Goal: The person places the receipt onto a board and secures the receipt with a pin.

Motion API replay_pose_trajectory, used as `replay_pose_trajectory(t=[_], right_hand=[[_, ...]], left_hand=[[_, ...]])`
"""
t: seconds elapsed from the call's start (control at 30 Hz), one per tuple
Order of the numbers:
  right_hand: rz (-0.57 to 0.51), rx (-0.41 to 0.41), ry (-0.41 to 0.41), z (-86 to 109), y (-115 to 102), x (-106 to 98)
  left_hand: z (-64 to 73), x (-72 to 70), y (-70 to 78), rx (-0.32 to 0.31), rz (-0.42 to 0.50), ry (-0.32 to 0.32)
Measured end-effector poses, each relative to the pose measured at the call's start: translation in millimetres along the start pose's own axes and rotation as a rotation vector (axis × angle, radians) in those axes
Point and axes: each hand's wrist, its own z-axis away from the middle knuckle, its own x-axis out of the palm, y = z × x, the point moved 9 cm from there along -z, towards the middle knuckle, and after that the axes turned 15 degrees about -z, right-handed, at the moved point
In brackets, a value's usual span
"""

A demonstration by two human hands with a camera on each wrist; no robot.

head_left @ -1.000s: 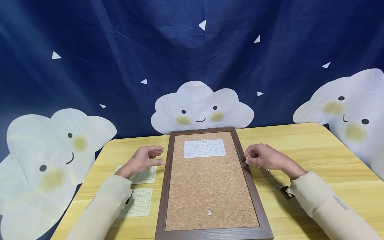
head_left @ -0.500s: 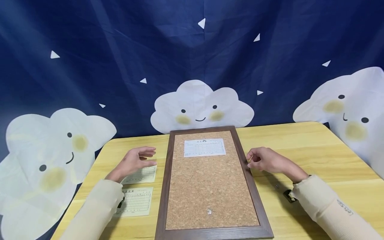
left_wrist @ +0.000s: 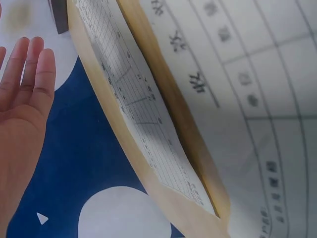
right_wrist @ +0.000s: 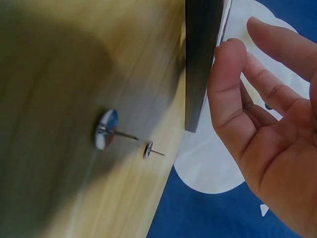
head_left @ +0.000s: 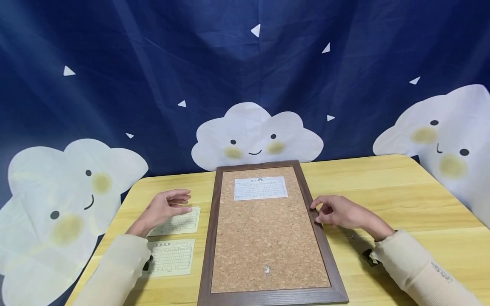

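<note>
Left hand (head_left: 162,207), thumb apart from fingers, hangs by two paper slips (head_left: 171,257) left of the corkboard (head_left: 264,238), which bears one slip (head_left: 260,188); right hand (head_left: 341,211), fingertips apart, is at its right edge. Pinning seems in hand; next likely calls for lifting paper

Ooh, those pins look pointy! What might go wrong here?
Two thumbtacks lie points-up on the table, so the right hand or its sleeve might get pricked. The left hand hovers near two printed slips, so a brush from it could push them crooked. The right hand's fingertips are right by the brown frame of the corkboard, so a bump might shift it.
</note>
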Motion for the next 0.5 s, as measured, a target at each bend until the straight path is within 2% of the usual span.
replay_pose_trajectory(t=[0.13,0.5], right_hand=[[-0.039,0.011,-0.013,2.1,2.0,2.0],[-0.117,0.033,-0.068,9.2,11.0,9.8]], left_hand=[[3.5,-3.7,-3.2,-0.009,-0.007,0.002],[8.8,-10.4,-15.6,-0.033,0.044,-0.005]])
